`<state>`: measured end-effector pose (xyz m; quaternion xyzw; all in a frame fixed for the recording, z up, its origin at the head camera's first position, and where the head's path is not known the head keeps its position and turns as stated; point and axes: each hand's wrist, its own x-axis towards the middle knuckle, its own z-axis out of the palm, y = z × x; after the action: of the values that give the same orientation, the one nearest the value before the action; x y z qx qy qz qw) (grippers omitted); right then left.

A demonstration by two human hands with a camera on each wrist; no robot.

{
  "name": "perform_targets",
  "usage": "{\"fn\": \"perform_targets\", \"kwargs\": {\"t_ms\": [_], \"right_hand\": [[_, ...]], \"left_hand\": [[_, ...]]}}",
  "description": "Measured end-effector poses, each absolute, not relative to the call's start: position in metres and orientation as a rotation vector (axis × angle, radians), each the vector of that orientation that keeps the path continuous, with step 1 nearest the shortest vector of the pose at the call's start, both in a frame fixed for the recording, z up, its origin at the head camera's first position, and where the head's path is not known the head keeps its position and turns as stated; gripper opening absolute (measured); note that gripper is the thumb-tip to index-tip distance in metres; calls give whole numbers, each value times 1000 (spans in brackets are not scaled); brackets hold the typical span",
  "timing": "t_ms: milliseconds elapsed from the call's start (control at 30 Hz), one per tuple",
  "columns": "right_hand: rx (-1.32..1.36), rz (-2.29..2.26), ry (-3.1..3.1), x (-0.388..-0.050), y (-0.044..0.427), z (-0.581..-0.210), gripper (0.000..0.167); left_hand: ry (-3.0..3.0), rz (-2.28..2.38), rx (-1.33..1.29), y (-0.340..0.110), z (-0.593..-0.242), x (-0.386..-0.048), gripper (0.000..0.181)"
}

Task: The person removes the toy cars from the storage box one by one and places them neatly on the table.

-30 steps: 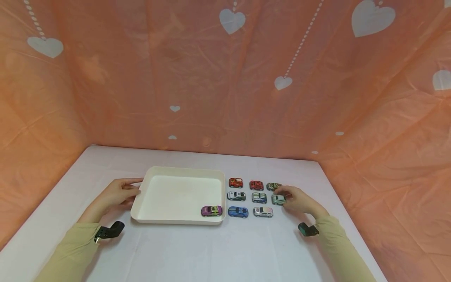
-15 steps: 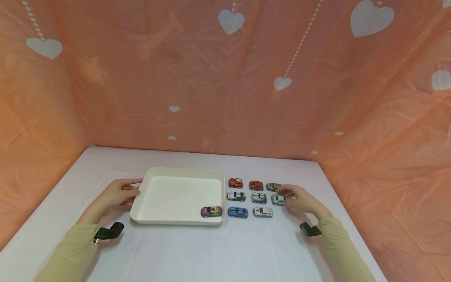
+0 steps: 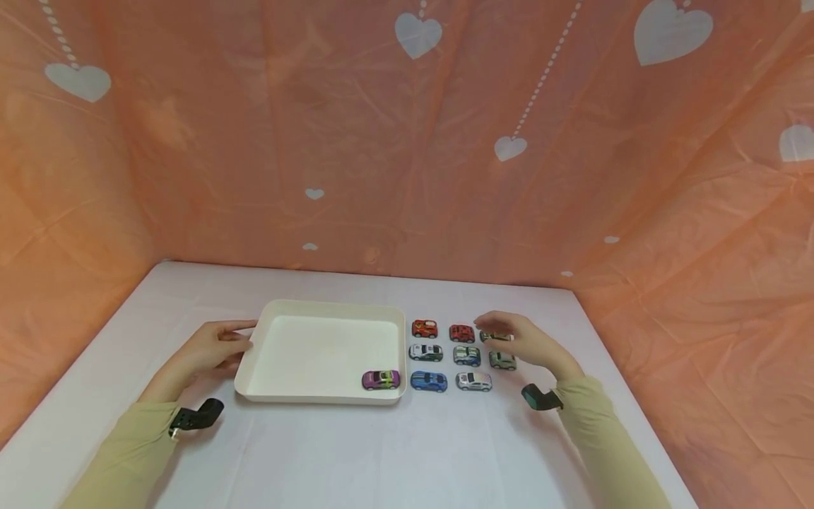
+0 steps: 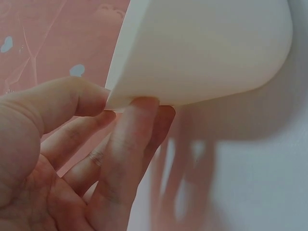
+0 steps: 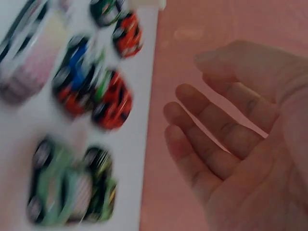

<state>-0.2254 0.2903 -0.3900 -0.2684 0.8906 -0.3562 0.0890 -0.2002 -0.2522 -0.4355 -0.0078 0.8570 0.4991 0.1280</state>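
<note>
My left hand (image 3: 212,348) holds the left rim of a cream tray (image 3: 321,401). In the left wrist view the thumb and fingers (image 4: 132,139) pinch the tray's edge. One purple and green toy car (image 3: 381,380) sits in the tray's front right corner. My right hand (image 3: 528,339) hovers above the right-hand toy cars with nothing in it, its fingers loosely curved. Partly hidden under it is a camouflage toy car (image 3: 488,335). Just in front stands a pale green toy car (image 3: 502,360), also seen in the right wrist view.
Right of the tray, more toy cars stand in rows: an orange-red car (image 3: 424,329), a red car (image 3: 461,333), a white and black car (image 3: 425,353), a striped car (image 3: 467,355), a blue car (image 3: 429,382) and a silver car (image 3: 473,382). An orange curtain (image 3: 356,212) surrounds the white table (image 3: 318,459).
My right hand has let go of the pale green car and risen up and leftward over the camouflage car. The left hand and tray have stayed in place.
</note>
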Motion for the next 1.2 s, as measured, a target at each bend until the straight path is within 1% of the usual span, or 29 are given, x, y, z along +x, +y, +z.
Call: {"fn": "perform_targets", "kwargs": {"t_ms": [300, 600, 900, 1200], "right_hand": [[-981, -1115, 2535, -227, 237, -371, 40], [-1070, -1103, 2447, -229, 197, -362, 39], [-1158, -1117, 2287, -235, 168, -377, 39], [-1214, -1116, 2194, -232, 149, -391, 39]], "left_hand": [[2506, 1440, -4, -254, -435, -199, 58], [2472, 1475, -30, -253, -435, -199, 58], [2454, 1505, -30, -252, -436, -199, 58], [2480, 1481, -27, -253, -438, -201, 57]]}}
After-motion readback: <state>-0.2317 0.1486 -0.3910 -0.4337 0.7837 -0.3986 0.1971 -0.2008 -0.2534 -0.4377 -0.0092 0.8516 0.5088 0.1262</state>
